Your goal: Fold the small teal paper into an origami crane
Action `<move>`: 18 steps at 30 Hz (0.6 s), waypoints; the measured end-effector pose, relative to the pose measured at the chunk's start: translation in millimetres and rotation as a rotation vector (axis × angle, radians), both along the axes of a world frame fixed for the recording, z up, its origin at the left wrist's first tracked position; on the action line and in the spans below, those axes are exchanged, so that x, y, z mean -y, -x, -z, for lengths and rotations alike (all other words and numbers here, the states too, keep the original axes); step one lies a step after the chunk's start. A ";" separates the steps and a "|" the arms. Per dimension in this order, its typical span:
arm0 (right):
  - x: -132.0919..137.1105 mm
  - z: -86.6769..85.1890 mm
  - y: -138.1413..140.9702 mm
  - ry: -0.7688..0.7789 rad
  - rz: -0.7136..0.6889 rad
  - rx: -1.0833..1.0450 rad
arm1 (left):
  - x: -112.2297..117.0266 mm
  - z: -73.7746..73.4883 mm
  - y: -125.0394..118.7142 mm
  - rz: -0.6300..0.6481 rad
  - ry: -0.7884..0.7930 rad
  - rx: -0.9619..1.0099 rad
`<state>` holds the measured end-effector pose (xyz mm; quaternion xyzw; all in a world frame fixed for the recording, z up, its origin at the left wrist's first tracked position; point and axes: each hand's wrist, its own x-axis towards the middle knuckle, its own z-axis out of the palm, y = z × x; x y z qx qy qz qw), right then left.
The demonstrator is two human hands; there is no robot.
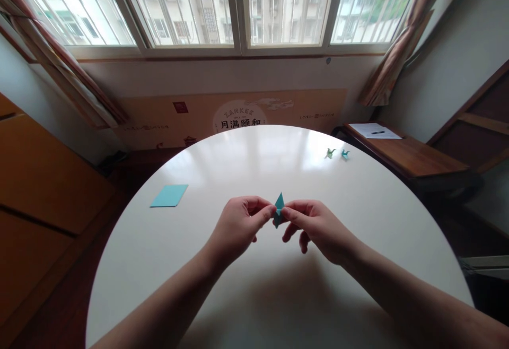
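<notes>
Forearms enter low in view, both hands meeting above the white round table [159,253]. Left hand [236,227] pinches the small teal folded paper [279,207] between thumb and forefinger on its near side. Right hand [318,229] pinches the opposite side, other fingers curled under. Paper sits upright between the 2 pinches, tip up, off the tabletop. Judgement: the crease likely comes cleaner with both pinches close to the fold line and edges lined up before pressing. Well out from the left hand lies a flat teal sheet [169,195]. Beyond the right hand, well apart, stand 2 tiny folded paper figures [330,153].
</notes>
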<state>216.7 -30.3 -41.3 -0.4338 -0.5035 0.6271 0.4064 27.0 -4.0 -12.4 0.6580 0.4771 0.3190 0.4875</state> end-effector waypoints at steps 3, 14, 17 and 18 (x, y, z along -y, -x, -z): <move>-0.6 1.0 -0.3 0.024 -0.008 -0.007 | -1.8 0.8 0.6 0.014 0.002 -0.011; 0.8 3.2 4.2 -0.061 0.033 0.078 | -1.5 0.7 -0.1 -0.021 -0.065 -0.050; 1.1 1.8 4.6 -0.056 0.032 0.102 | -3.5 3.7 0.2 -0.042 0.020 0.027; 1.3 1.6 4.9 -0.057 0.037 0.106 | -4.0 4.8 0.2 -0.043 0.044 0.047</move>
